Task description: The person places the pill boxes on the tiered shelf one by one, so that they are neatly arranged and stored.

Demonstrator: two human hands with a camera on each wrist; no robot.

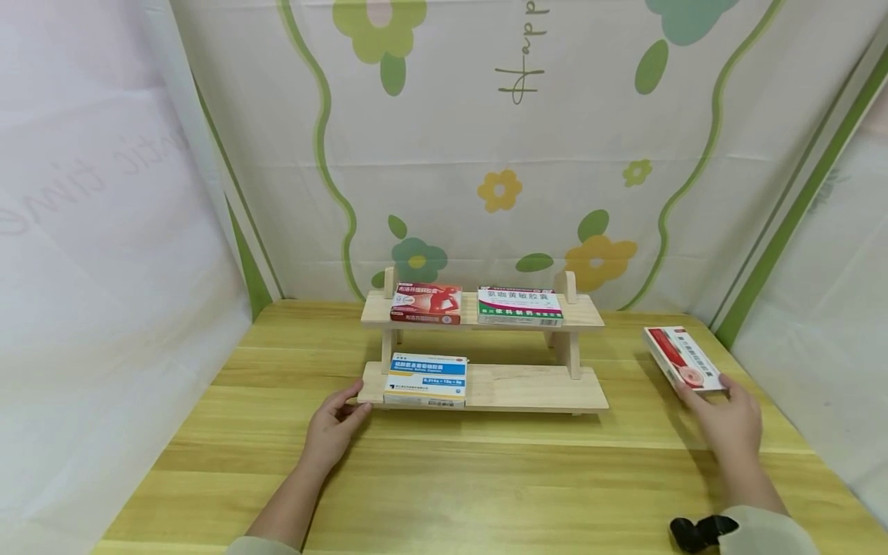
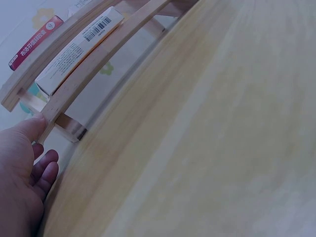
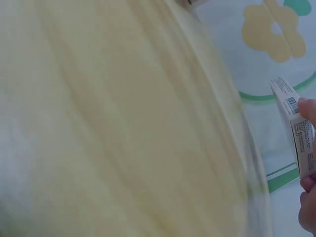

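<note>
A two-tier wooden display stand (image 1: 534, 389) is set on the table. My left hand (image 1: 333, 428) is at the left end of its lower board, pinching the corner between thumb and fingers; in the left wrist view the thumb (image 2: 32, 127) presses the board's end and the other fingers curl below. My right hand (image 1: 731, 420) grips the near end of a white and red medicine box (image 1: 683, 358) at the table's right side. The right wrist view shows that medicine box (image 3: 291, 111) edge-on, between thumb and fingers.
On the upper board are a red medicine box (image 1: 425, 303) and a white, green and purple one (image 1: 520, 306). A blue and white medicine box (image 1: 425, 379) leans on the lower board's left half. Patterned cloth (image 1: 430, 154) hangs behind and beside the wooden table (image 1: 472, 493).
</note>
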